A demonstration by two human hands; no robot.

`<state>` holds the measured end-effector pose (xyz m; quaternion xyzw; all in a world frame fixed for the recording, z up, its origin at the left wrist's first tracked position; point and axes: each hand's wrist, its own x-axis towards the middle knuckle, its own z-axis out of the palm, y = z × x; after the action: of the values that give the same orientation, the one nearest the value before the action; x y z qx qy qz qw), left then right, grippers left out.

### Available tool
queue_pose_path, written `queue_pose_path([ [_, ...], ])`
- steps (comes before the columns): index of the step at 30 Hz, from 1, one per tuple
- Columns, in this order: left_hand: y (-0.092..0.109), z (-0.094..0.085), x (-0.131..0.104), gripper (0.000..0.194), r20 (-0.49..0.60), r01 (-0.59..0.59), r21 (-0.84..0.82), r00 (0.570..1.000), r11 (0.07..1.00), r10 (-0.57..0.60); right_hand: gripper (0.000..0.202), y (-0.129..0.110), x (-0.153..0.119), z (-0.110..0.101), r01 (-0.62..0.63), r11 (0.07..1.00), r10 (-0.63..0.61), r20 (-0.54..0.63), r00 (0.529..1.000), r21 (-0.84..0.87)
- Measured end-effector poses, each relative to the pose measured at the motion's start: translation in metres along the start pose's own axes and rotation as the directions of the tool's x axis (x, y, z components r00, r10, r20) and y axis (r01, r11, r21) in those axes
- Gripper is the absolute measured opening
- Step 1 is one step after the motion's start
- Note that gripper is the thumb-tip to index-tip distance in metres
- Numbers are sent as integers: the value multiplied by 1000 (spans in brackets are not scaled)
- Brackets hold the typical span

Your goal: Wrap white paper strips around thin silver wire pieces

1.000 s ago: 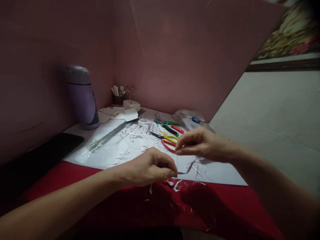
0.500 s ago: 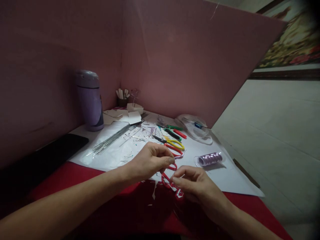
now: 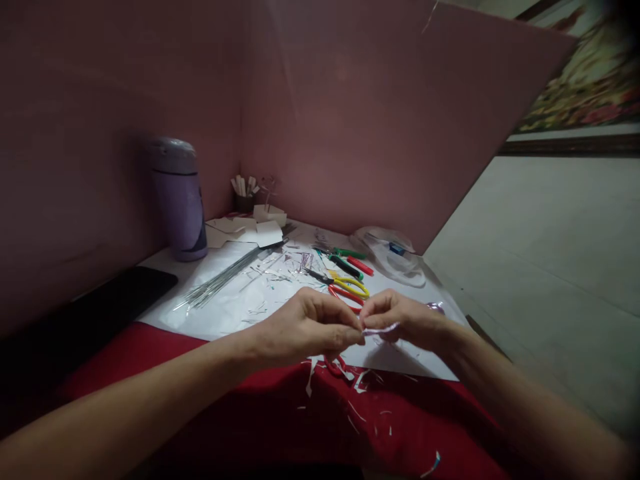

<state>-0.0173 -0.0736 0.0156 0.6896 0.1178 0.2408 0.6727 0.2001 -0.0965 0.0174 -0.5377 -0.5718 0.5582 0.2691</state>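
Observation:
Just above the front edge of the white sheet, my left hand is closed in a pinch on one end of a thin purple strip. My right hand meets it fingertip to fingertip, its fingers closed around the same strip, which sticks out to the right. Behind the hands lie yellow-handled pliers and red-handled scissors, partly hidden by my left hand. The purple spool is mostly covered by my right hand.
A purple bottle stands at the left, near a black flat object. Thin wires, cut scraps, green-handled pliers and a clear plastic bag lie on the sheet. White scraps are on the red cloth.
My right hand has moved up and right, now touching my left fingertips and covering most of the spool. My left hand has shifted slightly right. The purple strip now lies between both hands.

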Motion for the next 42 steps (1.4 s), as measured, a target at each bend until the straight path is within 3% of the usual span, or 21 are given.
queue_pose_path([
  [3,0,-1,3,13,-155,-26,58,987,998,35,23,30,-9,26,-2,987,22,-128,992,160],
  [5,-3,-1,3,12,-237,-28,173,969,984,70,23,33,-24,46,40,996,-26,-173,985,79],
  [7,-6,0,3,13,-259,-34,348,957,937,132,20,21,-40,61,170,978,-189,-179,965,-117],
  [8,-8,0,3,14,-244,-46,440,955,897,169,18,10,-46,64,257,934,-304,-174,937,-248],
  [10,-10,1,0,17,-171,-80,577,961,812,216,16,-16,-53,62,411,762,-512,-77,855,-501],
  [12,-9,1,-2,18,-61,-116,603,980,789,190,16,-41,-48,49,444,609,-611,-32,791,-657],
  [13,-8,1,-3,17,-4,-126,565,988,816,155,14,-49,-42,40,420,603,-612,-56,789,-679],
  [14,-7,1,-4,16,45,-123,491,992,863,116,11,-54,-34,30,385,650,-564,-76,823,-656],
  [16,-2,1,-4,12,89,-76,272,995,959,53,8,-53,-16,11,345,830,-412,-64,909,-439],
  [17,0,0,-4,10,79,-48,163,996,985,35,10,-47,-8,4,295,897,-323,-32,946,-329],
  [19,3,0,-2,10,10,-12,26,1000,1000,12,13,-27,4,-2,205,969,-214,-51,976,-141],
  [21,5,0,0,12,-76,-15,-8,997,1000,14,16,-3,7,4,159,987,-157,-103,982,10],
  [24,3,1,2,14,-199,-44,58,978,997,55,20,22,-4,30,116,985,-91,-185,978,129],
  [26,0,1,3,13,-261,-45,173,961,984,90,21,24,-18,50,120,985,-95,-191,977,125],
  [29,-5,0,2,14,-262,-43,427,950,903,169,17,4,-37,68,247,962,-266,-181,947,-118],
  [32,-8,0,-1,17,-134,-90,623,966,777,219,15,-28,-42,59,379,782,-480,-91,872,-495],
  [34,-8,1,-3,17,-8,-127,607,986,785,166,12,-46,-35,41,375,693,-512,-53,858,-616],
  [37,-4,3,-4,13,88,-84,344,994,935,57,9,-54,-15,11,315,831,-349,11,937,-459],
  [39,-1,3,-3,9,39,-19,145,999,989,14,13,-43,-2,-3,216,929,-204,72,976,-300],
  [42,2,2,0,14,-87,15,45,996,999,-11,17,-13,6,-3,122,989,-119,33,992,-89],
])
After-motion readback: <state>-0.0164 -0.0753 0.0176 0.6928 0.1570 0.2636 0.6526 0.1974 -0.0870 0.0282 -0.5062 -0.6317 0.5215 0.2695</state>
